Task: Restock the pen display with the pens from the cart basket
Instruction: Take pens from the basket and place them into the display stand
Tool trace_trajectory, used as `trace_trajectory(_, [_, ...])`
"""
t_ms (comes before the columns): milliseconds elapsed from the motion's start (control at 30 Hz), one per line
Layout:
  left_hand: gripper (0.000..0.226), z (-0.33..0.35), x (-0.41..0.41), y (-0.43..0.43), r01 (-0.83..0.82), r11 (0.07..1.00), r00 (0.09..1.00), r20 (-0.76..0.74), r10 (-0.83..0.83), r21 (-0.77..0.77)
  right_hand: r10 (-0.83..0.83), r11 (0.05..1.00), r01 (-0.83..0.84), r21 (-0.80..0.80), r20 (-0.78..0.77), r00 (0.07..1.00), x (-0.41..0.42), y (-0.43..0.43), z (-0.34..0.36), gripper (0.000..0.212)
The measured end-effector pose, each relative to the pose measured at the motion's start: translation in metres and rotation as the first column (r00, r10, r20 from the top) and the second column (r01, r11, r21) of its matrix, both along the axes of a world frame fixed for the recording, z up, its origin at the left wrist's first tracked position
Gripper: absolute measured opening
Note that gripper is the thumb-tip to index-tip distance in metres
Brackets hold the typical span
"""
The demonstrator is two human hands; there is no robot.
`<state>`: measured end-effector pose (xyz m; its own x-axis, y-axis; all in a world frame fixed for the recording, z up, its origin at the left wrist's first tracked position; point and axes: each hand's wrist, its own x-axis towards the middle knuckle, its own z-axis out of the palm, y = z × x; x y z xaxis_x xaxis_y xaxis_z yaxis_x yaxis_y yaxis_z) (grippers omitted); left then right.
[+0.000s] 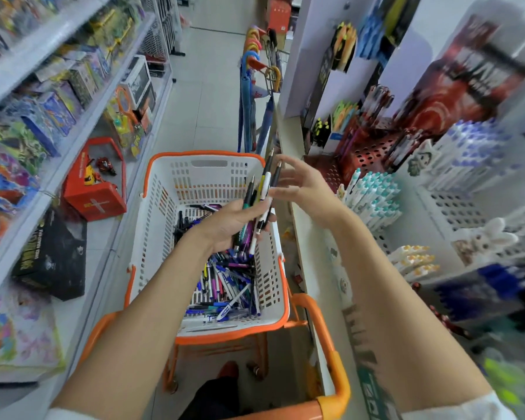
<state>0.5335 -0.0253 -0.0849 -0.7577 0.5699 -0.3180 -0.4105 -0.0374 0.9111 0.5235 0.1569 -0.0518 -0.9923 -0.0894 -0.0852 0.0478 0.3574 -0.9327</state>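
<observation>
My left hand (231, 221) grips a bundle of several pens (259, 201) above the white cart basket (161, 207) with the orange rim. The pens fan upward, tips toward the shelf. My right hand (300, 183) is beside the bundle, its fingertips pinching a dark pen (277, 174) at the top of it. Many loose pens (228, 280) lie heaped in the basket's bottom. The pen display (373, 195) stands to the right, with rows of upright white and teal pens in racks.
The orange cart handle (331, 368) is near my body. Toy shelves (58, 122) line the left of the aisle, with a red box (94, 189) on a lower shelf. Umbrellas (252, 86) hang ahead beyond the basket. A red perforated pen holder (370, 153) stands on the right shelf.
</observation>
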Motion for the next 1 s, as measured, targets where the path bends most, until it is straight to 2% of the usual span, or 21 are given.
trace_trajectory(33, [0.013, 0.004, 0.003, 0.005, 0.000, 1.000, 1.000, -0.015, 0.000, -0.002, 0.012, 1.000, -0.012, 0.005, -0.004, 1.000, 0.004, 0.005, 0.004, 0.071])
trace_trajectory(100, [0.012, 0.008, 0.007, 0.016, -0.023, 0.999, 0.998, -0.051, 0.025, 0.035, -0.030, 0.998, 0.029, -0.056, -0.007, 1.000, 0.016, 0.010, 0.010, 0.071])
trace_trajectory(167, [0.013, 0.015, 0.011, 0.029, -0.117, 0.991, 0.984, -0.130, 0.124, 0.057, -0.210, 0.938, 0.213, -0.273, 0.042, 0.977, 0.031, 0.009, 0.008, 0.066])
trace_trajectory(233, [0.011, 0.025, 0.017, 0.045, -0.260, 0.963, 0.939, -0.212, 0.270, 0.071, -0.389, 0.742, 0.453, -0.494, 0.234, 0.891, 0.046, 0.000, -0.004, 0.049])
trace_trajectory(267, [0.013, 0.030, 0.022, 0.054, -0.321, 0.943, 0.915, -0.230, 0.332, 0.086, -0.408, 0.633, 0.546, -0.548, 0.363, 0.838, 0.054, -0.005, -0.012, 0.047])
trace_trajectory(333, [0.018, 0.037, 0.035, 0.072, -0.385, 0.917, 0.888, -0.232, 0.398, 0.102, -0.313, 0.436, 0.645, -0.627, 0.567, 0.762, 0.070, -0.014, -0.025, 0.056])
trace_trajectory(400, [0.012, 0.036, 0.049, 0.087, -0.390, 0.918, 0.886, -0.243, 0.394, 0.067, -0.211, 0.244, 0.678, -0.693, 0.645, 0.735, 0.081, -0.018, -0.028, 0.055])
trace_trajectory(500, [0.003, 0.034, 0.065, 0.103, -0.346, 0.938, 0.874, -0.356, 0.329, 0.017, -0.283, 0.052, 0.658, -0.751, 0.621, 0.731, 0.089, -0.011, -0.029, 0.041])
trace_trajectory(533, [0.002, 0.036, 0.069, 0.107, -0.312, 0.950, 0.874, -0.381, 0.301, 0.034, -0.319, 0.065, 0.640, -0.766, 0.591, 0.740, 0.095, -0.007, -0.026, 0.035])
trace_trajectory(600, [0.004, 0.040, 0.075, 0.117, -0.215, 0.974, 0.897, -0.381, 0.224, 0.067, -0.407, 0.218, 0.626, -0.749, 0.513, 0.756, 0.109, 0.004, -0.018, 0.032])
trace_trajectory(667, [0.012, 0.043, 0.081, 0.128, -0.116, 0.991, 0.921, -0.368, 0.131, 0.063, -0.528, 0.348, 0.641, -0.684, 0.422, 0.737, 0.128, 0.021, -0.002, 0.042])
trace_trajectory(767, [0.007, 0.049, 0.092, 0.152, 0.066, 0.994, 0.939, -0.344, -0.034, 0.084, -0.761, 0.495, 0.689, -0.529, 0.119, 0.637, 0.151, 0.062, 0.030, 0.034])
trace_trajectory(833, [0.009, 0.056, 0.102, 0.173, 0.155, 0.986, 0.922, -0.367, -0.121, 0.066, -0.808, 0.564, 0.731, -0.384, -0.076, 0.584, 0.169, 0.092, 0.052, 0.038])
trace_trajectory(900, [0.014, 0.067, 0.115, 0.196, 0.256, 0.965, 0.891, -0.404, -0.210, 0.063, -0.828, 0.559, 0.795, -0.236, -0.213, 0.519, 0.195, 0.116, 0.071, 0.049])
trace_trajectory(967, [0.015, 0.076, 0.131, 0.218, 0.361, 0.929, 0.863, -0.407, -0.299, 0.083, -0.839, 0.497, 0.862, -0.100, -0.312, 0.447, 0.225, 0.132, 0.083, 0.051])
trace_trajectory(1000, [0.018, 0.079, 0.140, 0.227, 0.407, 0.909, 0.852, -0.398, -0.341, 0.092, -0.848, 0.462, 0.883, -0.081, -0.331, 0.413, 0.241, 0.139, 0.086, 0.050])
